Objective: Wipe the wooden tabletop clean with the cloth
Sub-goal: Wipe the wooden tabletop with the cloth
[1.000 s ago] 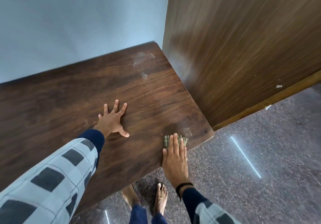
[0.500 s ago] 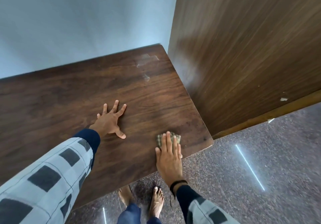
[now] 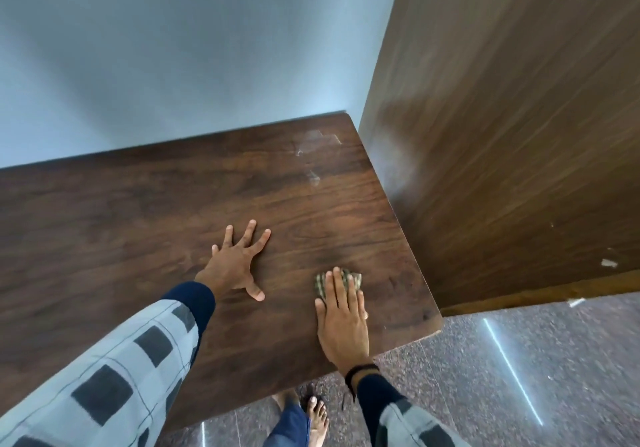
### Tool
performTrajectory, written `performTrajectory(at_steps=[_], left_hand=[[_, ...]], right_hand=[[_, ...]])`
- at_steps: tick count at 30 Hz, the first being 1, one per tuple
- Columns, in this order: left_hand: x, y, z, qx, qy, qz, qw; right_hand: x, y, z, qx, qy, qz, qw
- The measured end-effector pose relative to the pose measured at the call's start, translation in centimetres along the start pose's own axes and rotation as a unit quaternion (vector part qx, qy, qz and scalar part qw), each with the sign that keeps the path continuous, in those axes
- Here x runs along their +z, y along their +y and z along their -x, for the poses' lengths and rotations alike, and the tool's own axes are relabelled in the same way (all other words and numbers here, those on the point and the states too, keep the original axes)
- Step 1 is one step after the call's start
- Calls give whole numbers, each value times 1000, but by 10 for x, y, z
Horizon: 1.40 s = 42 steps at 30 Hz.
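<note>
The dark wooden tabletop (image 3: pixel 138 224) fills the middle of the view, with pale smudges (image 3: pixel 313 148) near its far right corner. My left hand (image 3: pixel 235 263) lies flat on the wood with its fingers spread. My right hand (image 3: pixel 341 315) presses straight fingers down on a small green striped cloth (image 3: pixel 355 278) near the table's front right corner. Most of the cloth is hidden under the fingers.
A tall brown wooden panel (image 3: pixel 502 134) stands against the table's right edge. A pale blue wall (image 3: pixel 173 48) runs along the far edge. Speckled stone floor (image 3: pixel 519 377) and my bare feet (image 3: pixel 317 415) show below the front edge.
My right hand has slid the cloth a little to the left and away from the front right corner. My left hand stays flat in the same spot.
</note>
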State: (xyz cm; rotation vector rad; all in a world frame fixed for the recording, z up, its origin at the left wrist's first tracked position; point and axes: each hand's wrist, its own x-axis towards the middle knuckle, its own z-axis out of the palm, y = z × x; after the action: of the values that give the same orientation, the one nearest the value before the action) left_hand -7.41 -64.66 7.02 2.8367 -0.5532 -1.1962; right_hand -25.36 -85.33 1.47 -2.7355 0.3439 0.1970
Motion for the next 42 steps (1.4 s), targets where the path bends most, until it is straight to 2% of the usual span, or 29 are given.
performTrajectory(at_steps=[2, 5, 7, 9, 12, 15, 18, 22, 25, 29, 32, 35, 39, 42], left_hand=[[0, 1, 1, -3, -1, -3, 1000], [-1, 3, 3, -2, -2, -8, 1000], [-2, 2, 3, 1, -1, -7, 1000], [-2, 1, 3, 2, -2, -5, 1000], [-2, 2, 1, 2, -10, -8, 1000], [-3, 0, 0, 7, -15, -10, 1000], [-4, 1, 2, 9, -19, -10, 1000], [-4, 1, 3, 10, -16, 0, 1000], [-4, 1, 2, 12, -21, 6, 1000], [-5, 1, 5, 13, -12, 11, 1000], [-3, 1, 6, 12, -9, 8, 1000], [-2, 1, 4, 6, -12, 5, 1000], [-4, 2, 2, 3, -18, 6, 1000], [-5, 4, 3, 2, -22, 6, 1000]], right_hand=[[-7, 5, -46, -36, -18, 30, 999], [-23, 27, -82, 28, -2, 33, 999], [-27, 32, -70, 81, 23, 0, 996], [-24, 19, -43, 98, 24, -12, 995], [-7, -5, -35, 38, 2, 10, 999], [-12, -7, -89, -42, 5, 40, 998], [-29, 11, -130, -4, -1, 58, 998], [-26, 4, -106, 58, 12, 24, 998], [-9, -22, -90, 18, -15, 28, 999], [-22, -32, -152, -60, -11, 40, 997], [-39, -7, -184, 18, -11, 31, 999], [-37, -6, -165, 77, 25, 2, 997], [-16, -38, -148, 11, -8, 17, 1000], [-22, -47, -192, -62, -17, 36, 997]])
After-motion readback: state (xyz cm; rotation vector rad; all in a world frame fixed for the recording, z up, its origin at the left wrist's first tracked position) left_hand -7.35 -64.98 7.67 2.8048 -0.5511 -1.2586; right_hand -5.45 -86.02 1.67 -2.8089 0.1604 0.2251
